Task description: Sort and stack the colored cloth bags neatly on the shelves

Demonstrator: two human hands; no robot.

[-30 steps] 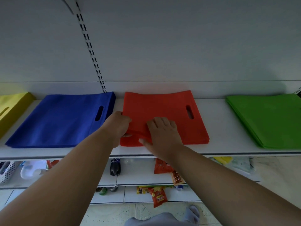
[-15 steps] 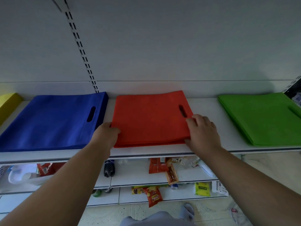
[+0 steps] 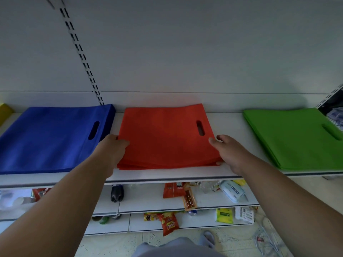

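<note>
A stack of red cloth bags [image 3: 167,138] lies flat in the middle of the white shelf [image 3: 230,125]. My left hand [image 3: 113,149] presses against the stack's left edge, fingertips resting on the top bag. My right hand [image 3: 228,153] lies along the right edge, fingers touching the top near the handle slot and thumb at the front right corner. To the left sits a stack of blue bags [image 3: 52,138], and to the right a stack of green bags [image 3: 293,136]. A yellow bag [image 3: 4,112] shows at the far left edge.
A slotted upright [image 3: 81,54] runs up the back wall. Lower shelves [image 3: 154,203] hold snack packets, a dark bottle [image 3: 117,192] and a wipes pack [image 3: 233,191]. More packets lie on the bottom shelf above the floor.
My right hand slid from the middle of the red stack out to its right edge, and my left hand moved slightly back along the left edge. The view shifted right.
</note>
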